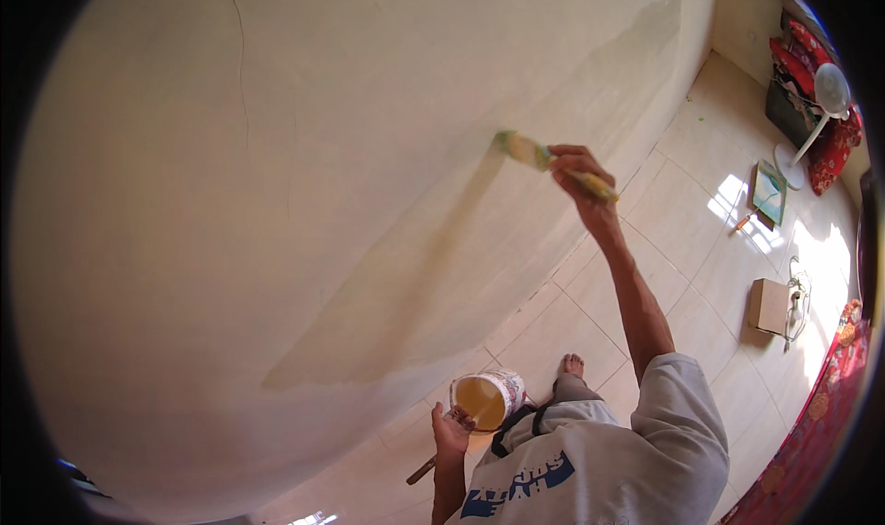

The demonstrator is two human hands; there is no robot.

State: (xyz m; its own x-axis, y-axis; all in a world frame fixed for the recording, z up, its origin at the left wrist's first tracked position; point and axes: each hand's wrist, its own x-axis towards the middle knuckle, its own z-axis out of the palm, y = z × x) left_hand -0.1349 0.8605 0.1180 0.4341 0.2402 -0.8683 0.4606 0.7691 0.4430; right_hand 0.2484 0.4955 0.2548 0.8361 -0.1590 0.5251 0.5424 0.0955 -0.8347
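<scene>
Filling most of the view, the cream wall (277, 156) curves away, with a thin crack running down its upper part and a broad, slightly darker band of wet coating slanting from the upper right down toward the lower middle. Below it runs the pale tiled floor (682, 221), sunlit in patches on the right. Over there, well away from the person, a white standing fan (820, 110) stands before red cushions (830, 138), with a small framed picture (768, 191) lying flat near it, a cardboard box (767, 306) further down, and a red patterned cloth (820, 414) along the lower right edge.

Closer in, the person's grey shirt (608, 460) fills the lower middle, one bare foot (572, 365) showing on the tiles. The left hand (450, 433) is low, fingers wrapped on the near side of a small white paint pot (487, 398) holding yellowish liquid, held up just in front of the chest. The right hand (576, 170) reaches high on an outstretched arm, fingers closed round the yellow handle of a paintbrush (544, 161); its bristles press against the wall right at the top edge of the darker band.
</scene>
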